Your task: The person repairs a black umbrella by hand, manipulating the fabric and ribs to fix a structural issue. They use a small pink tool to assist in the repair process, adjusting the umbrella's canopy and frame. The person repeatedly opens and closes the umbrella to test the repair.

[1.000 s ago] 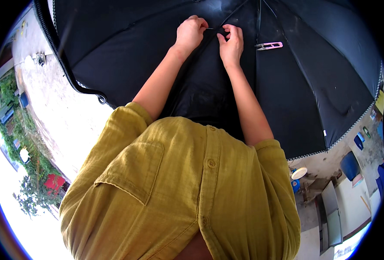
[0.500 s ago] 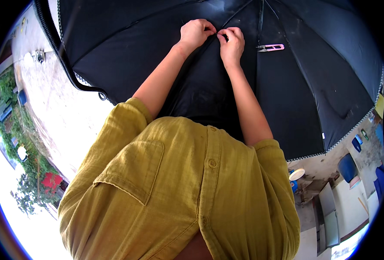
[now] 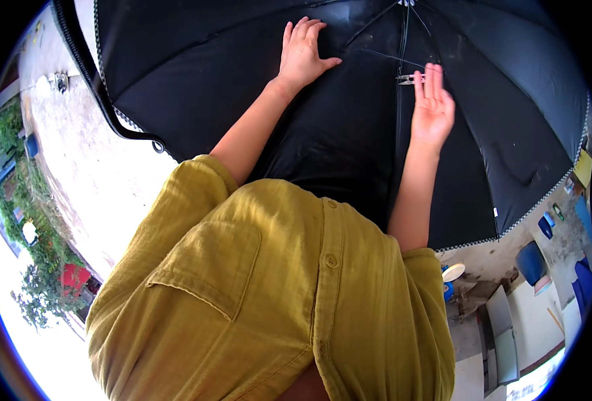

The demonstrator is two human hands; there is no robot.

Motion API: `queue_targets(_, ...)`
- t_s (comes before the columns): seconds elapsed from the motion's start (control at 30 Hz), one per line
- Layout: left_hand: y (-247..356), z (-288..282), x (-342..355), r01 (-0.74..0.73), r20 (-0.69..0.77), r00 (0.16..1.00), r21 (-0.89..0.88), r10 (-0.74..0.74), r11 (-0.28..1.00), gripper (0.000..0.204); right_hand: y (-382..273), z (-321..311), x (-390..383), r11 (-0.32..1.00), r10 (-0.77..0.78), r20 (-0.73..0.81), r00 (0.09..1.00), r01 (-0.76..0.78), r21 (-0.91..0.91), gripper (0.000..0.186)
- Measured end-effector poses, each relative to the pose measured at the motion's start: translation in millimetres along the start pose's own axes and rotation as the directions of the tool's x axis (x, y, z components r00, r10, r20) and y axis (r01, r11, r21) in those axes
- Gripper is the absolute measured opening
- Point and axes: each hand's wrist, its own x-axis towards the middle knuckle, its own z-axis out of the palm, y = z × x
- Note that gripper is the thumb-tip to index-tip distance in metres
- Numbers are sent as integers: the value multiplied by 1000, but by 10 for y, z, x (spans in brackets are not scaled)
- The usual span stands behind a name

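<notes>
A black umbrella canopy (image 3: pixel 195 80) with thin ribs and a checked edge fills the upper view. My left hand (image 3: pixel 299 53) lies open on its fabric, fingers spread, left of a rib. My right hand (image 3: pixel 433 107) is open, palm toward me, fingers stretched out over pink-handled thread snips (image 3: pixel 406 79), partly hiding them. A fine thread (image 3: pixel 389 55) runs from the middle rib toward my right fingertips; whether they touch it I cannot tell. The umbrella's hub (image 3: pixel 406 3) shows at the top edge.
A black zipped edge (image 3: pixel 85 80) curves along the left of the canopy, over pale ground (image 3: pixel 69 154) with greenery beyond. At the lower right are a blue bucket (image 3: pixel 529 260), a round cream-coloured object (image 3: pixel 453 272) and grey panels (image 3: pixel 499 317).
My hands were pinched together at the rib; now both are opened out and apart. The right has moved right to the snips and turned palm up, and a thread stretches toward it.
</notes>
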Motion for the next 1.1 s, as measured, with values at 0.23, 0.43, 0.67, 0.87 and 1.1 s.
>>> queue_targets(0.23,20,24,-14,-7,76,997,140,-3,990,53,-458,181,-19,943,-110,104,988,70,327,19)
queue_targets(0.43,94,67,-32,21,25,999,88,-23,996,38,-599,125,-66,995,20,320,947,-49,82,13)
queue_targets(0.67,-76,172,-85,27,14,1000,-12,-27,1000,26,-934,280,-322,944,13,105,994,23,-330,14)
queue_targets(0.87,-114,371,-204,-34,4,999,-27,34,999,15,-862,174,-385,871,-71,59,996,91,-484,12)
queue_targets(1.1,-45,273,-244,-90,-3,996,23,90,996,7,-877,842,-580,953,102,245,964,-24,-303,10)
